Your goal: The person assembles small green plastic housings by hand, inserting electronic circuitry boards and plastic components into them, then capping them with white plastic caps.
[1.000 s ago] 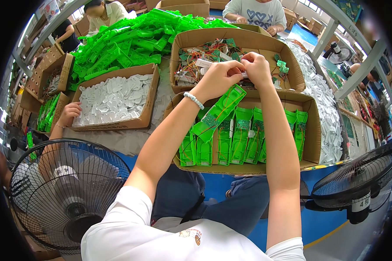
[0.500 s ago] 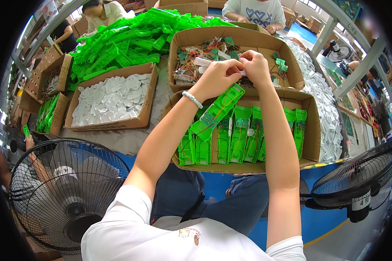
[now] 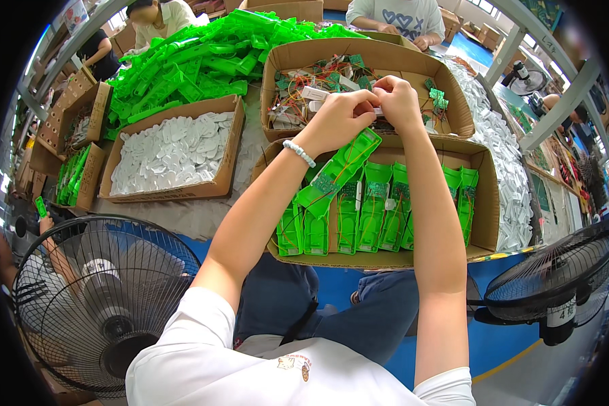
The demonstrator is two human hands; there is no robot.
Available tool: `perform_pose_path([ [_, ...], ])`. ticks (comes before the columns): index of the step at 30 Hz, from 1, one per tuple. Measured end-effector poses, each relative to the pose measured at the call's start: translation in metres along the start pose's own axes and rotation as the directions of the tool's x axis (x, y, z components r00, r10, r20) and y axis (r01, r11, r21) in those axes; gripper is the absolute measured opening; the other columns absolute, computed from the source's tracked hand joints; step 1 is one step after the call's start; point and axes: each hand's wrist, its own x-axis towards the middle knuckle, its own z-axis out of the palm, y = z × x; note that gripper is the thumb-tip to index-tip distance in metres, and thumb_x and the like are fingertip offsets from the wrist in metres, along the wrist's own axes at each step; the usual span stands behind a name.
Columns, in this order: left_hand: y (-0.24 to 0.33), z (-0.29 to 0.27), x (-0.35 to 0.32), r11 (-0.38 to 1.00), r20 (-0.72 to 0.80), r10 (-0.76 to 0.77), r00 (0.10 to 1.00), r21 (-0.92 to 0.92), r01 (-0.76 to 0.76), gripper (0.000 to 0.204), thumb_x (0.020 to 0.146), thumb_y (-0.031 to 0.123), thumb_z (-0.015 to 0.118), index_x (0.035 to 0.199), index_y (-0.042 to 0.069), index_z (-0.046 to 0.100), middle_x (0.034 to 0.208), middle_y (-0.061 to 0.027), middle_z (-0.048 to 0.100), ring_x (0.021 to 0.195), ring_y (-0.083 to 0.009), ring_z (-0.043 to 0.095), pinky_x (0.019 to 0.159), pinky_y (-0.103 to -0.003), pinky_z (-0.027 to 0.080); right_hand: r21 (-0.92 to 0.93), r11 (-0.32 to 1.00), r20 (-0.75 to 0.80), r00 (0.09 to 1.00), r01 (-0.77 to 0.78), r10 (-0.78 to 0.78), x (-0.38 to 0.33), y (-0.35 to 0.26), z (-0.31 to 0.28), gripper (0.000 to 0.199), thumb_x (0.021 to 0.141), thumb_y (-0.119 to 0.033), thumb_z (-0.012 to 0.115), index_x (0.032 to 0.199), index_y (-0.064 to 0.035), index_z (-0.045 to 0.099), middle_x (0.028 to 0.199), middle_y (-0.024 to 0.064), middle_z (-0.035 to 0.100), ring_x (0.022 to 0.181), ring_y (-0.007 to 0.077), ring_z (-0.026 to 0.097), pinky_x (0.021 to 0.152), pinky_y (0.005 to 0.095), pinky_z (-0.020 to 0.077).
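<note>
My left hand (image 3: 338, 120), with a beaded bracelet at its wrist, is closed in a pinch above the near box. My right hand (image 3: 398, 103) is also pinched, its fingertips meeting those of the left. A bit of white shows between them, but what they grip is too small and covered to name. Just below my left hand, a green plastic casing (image 3: 338, 174) with a circuit board and thin wires lies tilted across the other casings. Several more green casings (image 3: 371, 210) stand in a row in the cardboard box (image 3: 484, 203), partly behind my right forearm.
Beyond my hands, a box (image 3: 453, 71) holds circuit boards and tangled wires. Left are a box of white plastic pieces (image 3: 172, 155) and a heap of green casings (image 3: 189, 64). White parts (image 3: 497, 155) line the right. Fans (image 3: 108, 304) flank me; people sit across the table.
Both hands stay almost in place, fingertips still together, with only slight finger movement. The tilted casing lies as before.
</note>
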Motion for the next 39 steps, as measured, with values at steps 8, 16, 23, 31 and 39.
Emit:
perform_pose_path([
  [8,0.0007,-0.0001,-0.0003,0.999,0.006,0.007,1.0,0.031,-0.007,0.026,0.085,0.008,0.063,0.11,-0.001,0.063,0.091,-0.008,0.07,0.083,-0.0119,0.066,0.079,-0.028,0.054,-0.008,1.0,0.006,1.0,-0.003,0.003,-0.0007,-0.0009,-0.0006,0.019,0.079,-0.017,0.062,0.088,-0.0023,0.071,0.084,0.0186,0.07,0.082,0.0327,0.068,0.077,0.04,0.0523],
  [16,0.0042,0.0,-0.0023,0.999,0.0,0.022,1.0,0.044,-0.022,0.027,0.085,0.008,0.062,0.111,0.0,0.063,0.092,-0.0095,0.07,0.083,-0.0145,0.067,0.079,-0.029,0.054,-0.006,1.0,0.01,1.0,0.018,-0.018,-0.0013,-0.0024,-0.0009,0.02,0.078,-0.016,0.062,0.088,-0.0019,0.071,0.084,0.0181,0.07,0.082,0.0325,0.068,0.077,0.0402,0.0523],
  [23,0.0031,0.0,-0.0019,0.998,0.018,0.03,0.999,0.05,-0.031,0.026,0.086,0.009,0.062,0.111,0.0,0.063,0.092,-0.0104,0.07,0.083,-0.0148,0.067,0.079,-0.029,0.054,-0.004,1.0,0.022,1.0,0.005,-0.004,-0.0014,-0.0012,-0.0006,0.02,0.078,-0.016,0.062,0.089,-0.0019,0.071,0.085,0.019,0.07,0.082,0.0328,0.068,0.077,0.0404,0.0521],
  [31,0.0029,-0.0011,-0.0026,0.997,0.012,0.05,0.999,0.05,-0.051,0.026,0.086,0.009,0.062,0.109,-0.001,0.062,0.091,-0.0107,0.07,0.084,-0.0154,0.067,0.079,-0.029,0.053,-0.02,1.0,0.025,1.0,0.016,-0.016,-0.0022,-0.0034,0.0004,0.02,0.079,-0.017,0.062,0.089,-0.0022,0.071,0.086,0.0196,0.07,0.083,0.0339,0.068,0.079,0.0408,0.0521],
  [39,0.0047,-0.0007,-0.0026,0.997,0.012,0.059,0.998,0.046,-0.059,0.024,0.086,0.01,0.063,0.108,-0.001,0.062,0.091,-0.0107,0.07,0.084,-0.0157,0.067,0.078,-0.029,0.053,-0.024,0.999,0.023,0.999,0.024,-0.024,-0.0023,-0.0022,-0.0007,0.019,0.079,-0.016,0.062,0.089,-0.0023,0.071,0.085,0.0194,0.07,0.083,0.0338,0.068,0.079,0.0407,0.0521],
])
